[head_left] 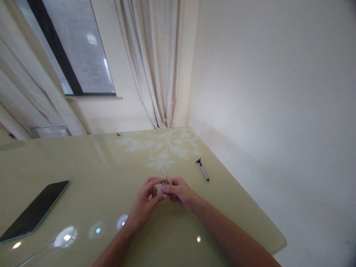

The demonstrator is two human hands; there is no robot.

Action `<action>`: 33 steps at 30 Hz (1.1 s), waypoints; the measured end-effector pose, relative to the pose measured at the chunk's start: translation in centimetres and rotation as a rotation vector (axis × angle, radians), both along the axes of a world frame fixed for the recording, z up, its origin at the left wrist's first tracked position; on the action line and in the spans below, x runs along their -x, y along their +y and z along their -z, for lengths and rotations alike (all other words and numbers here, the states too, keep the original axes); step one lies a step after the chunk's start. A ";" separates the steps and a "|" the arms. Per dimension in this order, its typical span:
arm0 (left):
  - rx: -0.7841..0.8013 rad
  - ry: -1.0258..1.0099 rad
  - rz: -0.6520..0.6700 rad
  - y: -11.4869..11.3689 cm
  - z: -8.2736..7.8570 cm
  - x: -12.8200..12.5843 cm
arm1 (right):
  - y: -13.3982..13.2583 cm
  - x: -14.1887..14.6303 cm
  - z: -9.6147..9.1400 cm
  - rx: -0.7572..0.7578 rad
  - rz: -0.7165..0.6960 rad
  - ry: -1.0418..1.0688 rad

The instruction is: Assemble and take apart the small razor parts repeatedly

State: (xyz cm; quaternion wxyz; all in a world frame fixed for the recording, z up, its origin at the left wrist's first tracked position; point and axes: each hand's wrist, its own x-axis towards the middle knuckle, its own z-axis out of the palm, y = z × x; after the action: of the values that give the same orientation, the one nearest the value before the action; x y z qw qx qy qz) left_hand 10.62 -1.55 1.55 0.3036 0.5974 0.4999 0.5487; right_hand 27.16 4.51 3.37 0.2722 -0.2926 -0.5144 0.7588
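In the head view my two hands meet over the glossy table. My left hand has its thumb and fingers closed on a small dark, shiny-edged piece, mostly covered by the fingers, so its kind cannot be made out. My right hand is closed around the base of a slim, pale, translucent strip that points up and away. Its fingertips also touch or nearly touch the small piece. Just beyond my right hand a razor with a grey and black handle lies flat on the table.
The table has a white floral pattern near its far corner and borders a wall on the right. A dark tablet lies at the left. A tiny dark object sits near the far edge. Curtains hang behind.
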 end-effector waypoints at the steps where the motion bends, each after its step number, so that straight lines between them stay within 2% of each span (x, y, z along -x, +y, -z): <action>1: -0.011 0.004 -0.019 0.0 -0.1 0.1 | 0.1 -0.1 0.0 0.003 0.008 0.004; 3: -0.025 0.019 -0.075 0.0 -0.3 0.4 | 0.4 -0.3 -0.2 -0.066 0.053 -0.022; 4: -0.027 0.028 -0.106 0.0 -0.4 0.6 | 0.6 -0.5 -0.4 -0.156 0.090 -0.055; 9: -0.016 0.055 -0.183 0.0 -0.9 1.1 | 1.4 -1.7 -0.8 -0.852 0.323 -0.302; 11: -0.020 0.042 -0.183 0.0 -1.0 1.0 | 1.4 -1.9 -0.5 -1.041 0.323 -0.373; 14: -0.022 -0.007 -0.174 -0.1 -1.0 0.8 | 1.2 -2.0 0.1 -1.204 0.298 -0.433; 18: -0.001 -0.089 -0.175 0.1 -0.6 0.8 | 0.7 -1.8 0.2 -1.270 0.306 -0.418; 21: 0.009 -0.140 -0.193 0.3 -0.1 1.2 | 0.6 -1.7 -0.1 -1.246 0.217 -0.328; 23: 0.002 -0.137 -0.178 0.4 0.2 1.4 | 0.7 -1.7 0.0 -1.214 0.208 -0.279; 28: -0.028 -0.044 -0.077 0.1 0.1 1.2 | 1.3 -1.5 0.7 -1.196 0.393 -0.353; 33: 0.010 -0.070 -0.074 0.2 0.2 1.0 | 1.2 -1.7 0.7 -1.266 0.422 -0.376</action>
State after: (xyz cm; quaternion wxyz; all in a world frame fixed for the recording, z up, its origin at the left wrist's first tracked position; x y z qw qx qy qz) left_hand 9.65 -1.39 1.40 0.3034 0.5572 0.5137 0.5776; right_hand 28.86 5.76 2.72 0.4386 -0.2976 -0.8286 0.1801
